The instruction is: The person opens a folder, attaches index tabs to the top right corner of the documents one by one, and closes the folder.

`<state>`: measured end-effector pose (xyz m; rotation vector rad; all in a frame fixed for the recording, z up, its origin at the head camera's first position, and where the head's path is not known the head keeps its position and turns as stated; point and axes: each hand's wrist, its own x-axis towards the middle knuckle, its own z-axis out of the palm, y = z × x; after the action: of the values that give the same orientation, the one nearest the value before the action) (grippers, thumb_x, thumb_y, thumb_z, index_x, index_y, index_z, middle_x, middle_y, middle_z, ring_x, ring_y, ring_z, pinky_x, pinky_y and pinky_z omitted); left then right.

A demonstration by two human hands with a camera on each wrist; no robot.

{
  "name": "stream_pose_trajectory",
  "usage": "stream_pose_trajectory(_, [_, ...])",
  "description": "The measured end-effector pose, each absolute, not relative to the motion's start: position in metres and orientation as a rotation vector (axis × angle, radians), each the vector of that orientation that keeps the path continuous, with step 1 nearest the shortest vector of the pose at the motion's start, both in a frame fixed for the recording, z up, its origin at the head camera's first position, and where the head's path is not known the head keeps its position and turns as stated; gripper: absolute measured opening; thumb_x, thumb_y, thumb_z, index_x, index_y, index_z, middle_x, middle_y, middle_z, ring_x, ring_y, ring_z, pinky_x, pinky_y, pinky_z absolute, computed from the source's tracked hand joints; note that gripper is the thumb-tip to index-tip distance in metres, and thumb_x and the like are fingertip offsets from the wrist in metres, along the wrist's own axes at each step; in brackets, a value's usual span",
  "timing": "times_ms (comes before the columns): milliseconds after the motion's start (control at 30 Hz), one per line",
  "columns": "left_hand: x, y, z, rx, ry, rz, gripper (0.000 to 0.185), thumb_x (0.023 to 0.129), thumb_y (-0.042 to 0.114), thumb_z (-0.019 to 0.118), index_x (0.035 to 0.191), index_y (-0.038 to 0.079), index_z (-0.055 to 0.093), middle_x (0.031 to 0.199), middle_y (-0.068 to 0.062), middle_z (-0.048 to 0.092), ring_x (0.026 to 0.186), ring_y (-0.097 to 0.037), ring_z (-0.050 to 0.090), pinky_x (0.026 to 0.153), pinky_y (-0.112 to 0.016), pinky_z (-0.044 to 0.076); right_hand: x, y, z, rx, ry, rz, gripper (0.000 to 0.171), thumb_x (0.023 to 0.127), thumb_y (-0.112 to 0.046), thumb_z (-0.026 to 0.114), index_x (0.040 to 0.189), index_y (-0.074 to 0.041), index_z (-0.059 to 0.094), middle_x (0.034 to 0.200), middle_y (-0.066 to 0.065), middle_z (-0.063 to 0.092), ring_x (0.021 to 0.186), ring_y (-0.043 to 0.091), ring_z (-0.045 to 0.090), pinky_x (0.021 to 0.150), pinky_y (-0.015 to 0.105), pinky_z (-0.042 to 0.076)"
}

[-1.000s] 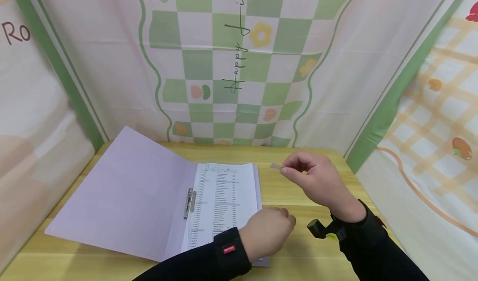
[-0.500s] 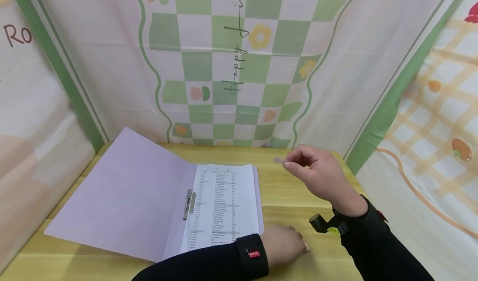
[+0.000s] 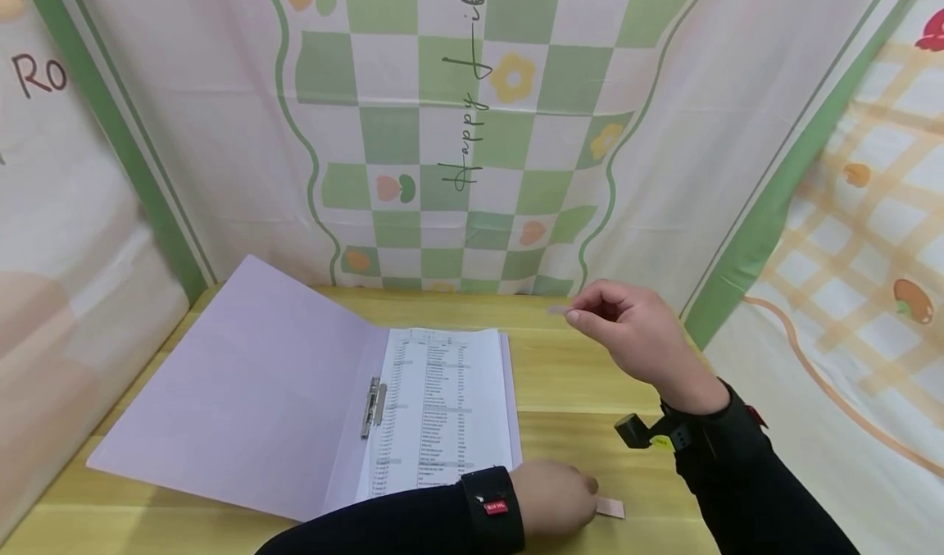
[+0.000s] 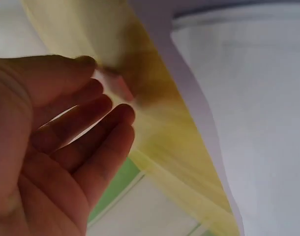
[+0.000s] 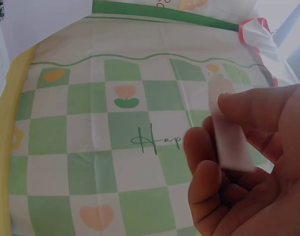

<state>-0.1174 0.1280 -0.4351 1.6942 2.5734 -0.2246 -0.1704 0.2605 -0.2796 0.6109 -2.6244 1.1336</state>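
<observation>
My right hand [image 3: 637, 329] is raised over the table's right side and pinches a small pale strip [image 5: 231, 132] between thumb and fingers. One end of this strip sticks out above the thumb in the right wrist view. Low at the table, my left hand [image 3: 555, 498] has its fingers beside a short pinkish strip [image 3: 610, 507]. Thumb and fingertips of that hand stand slightly apart in the left wrist view, close to the blurred pinkish strip [image 4: 118, 86]. An open lilac folder [image 3: 243, 399] lies left of both hands; printed sheets [image 3: 442, 399] are inside it.
A metal clip [image 3: 373, 406] sits at the folder's spine. The folder's cover rises at an angle on the left. Patterned cloth [image 3: 457, 129] hangs behind and on both sides of the wooden table [image 3: 568, 424]. My left forearm crosses the folder's lower edge.
My left hand has moved right off the sheets and down to the table, where the pinkish strip now shows beside it. My right hand has risen slightly, still pinching its strip.
</observation>
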Motion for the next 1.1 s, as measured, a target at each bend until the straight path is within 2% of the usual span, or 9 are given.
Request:
stream_pose_trajectory(133, [-0.132, 0.114, -0.417, 1.784, 2.583, -0.181, 0.012, 0.097, 0.024, 0.064, 0.099, 0.031, 0.074, 0.092, 0.015, 0.055, 0.070, -0.001, 0.045, 0.059, -0.016, 0.039, -0.176, 0.262, -0.280, 0.597, -2.687, 1.128, 0.015, 0.099, -0.034, 0.064, 0.099, -0.020, 0.069, 0.089, 0.000, 0.065, 0.072, 0.021, 0.051, 0.063, 0.034, 0.040])
stream_pose_trajectory(233, [-0.149, 0.096, -0.397, 1.827, 2.660, -0.115, 0.006, 0.096, 0.022, 0.066, 0.092, 0.027, 0.069, 0.085, 0.013, 0.053, 0.066, -0.001, 0.045, 0.056, -0.017, 0.038, -0.182, 0.262, -0.281, 0.602, -2.713, 1.161, 0.018, 0.099, -0.036, 0.063, 0.099, -0.019, 0.067, 0.092, 0.000, 0.066, 0.078, 0.020, 0.055, 0.068, 0.033, 0.043])
stream_pose_trajectory(367, [-0.178, 0.066, -0.364, 1.822, 2.824, 0.049, 0.013, 0.092, 0.019, 0.065, 0.080, 0.020, 0.060, 0.074, 0.010, 0.049, 0.059, -0.004, 0.044, 0.051, -0.020, 0.037, -0.190, 0.261, -0.286, 0.595, -2.713, 1.201, 0.019, 0.100, -0.034, 0.063, 0.101, -0.015, 0.065, 0.091, 0.001, 0.067, 0.082, 0.019, 0.058, 0.073, 0.033, 0.045])
stream_pose_trajectory(500, [-0.206, 0.037, -0.335, 1.647, 2.949, 0.467, 0.013, 0.094, 0.012, 0.061, 0.081, 0.016, 0.061, 0.073, 0.008, 0.051, 0.061, -0.007, 0.046, 0.054, -0.021, 0.040, -0.198, 0.258, -0.290, 0.575, -2.706, 1.239, 0.021, 0.101, -0.034, 0.061, 0.103, -0.014, 0.064, 0.092, 0.003, 0.067, 0.085, 0.018, 0.059, 0.076, 0.034, 0.045])
stream_pose_trajectory(700, [-0.230, 0.010, -0.313, 1.378, 2.960, 1.137, 0.013, 0.097, 0.010, 0.059, 0.095, 0.010, 0.072, 0.079, 0.005, 0.063, 0.068, -0.008, 0.055, 0.063, -0.022, 0.047, -0.211, 0.245, -0.294, 0.574, -2.680, 1.302, 0.024, 0.100, -0.035, 0.061, 0.104, -0.012, 0.064, 0.093, 0.004, 0.067, 0.085, 0.020, 0.059, 0.075, 0.037, 0.046])
stream_pose_trajectory(867, [-0.238, 0.003, -0.307, 1.171, 2.899, 1.363, 0.014, 0.099, 0.015, 0.061, 0.100, 0.008, 0.073, 0.087, 0.003, 0.066, 0.073, -0.011, 0.057, 0.065, -0.023, 0.049, -0.219, 0.234, -0.299, 0.565, -2.661, 1.345, 0.023, 0.099, -0.033, 0.063, 0.103, -0.011, 0.065, 0.092, 0.005, 0.068, 0.084, 0.023, 0.058, 0.074, 0.039, 0.045])
stream_pose_trajectory(1100, [-0.252, 0.002, -0.312, 0.919, 2.676, 1.563, 0.016, 0.100, 0.020, 0.062, 0.104, 0.009, 0.074, 0.090, 0.001, 0.068, 0.066, -0.016, 0.061, 0.062, -0.030, 0.052, -0.229, 0.218, -0.307, 0.552, -2.650, 1.383, 0.020, 0.099, -0.031, 0.064, 0.101, -0.011, 0.066, 0.093, 0.007, 0.068, 0.084, 0.024, 0.061, 0.076, 0.043, 0.046])
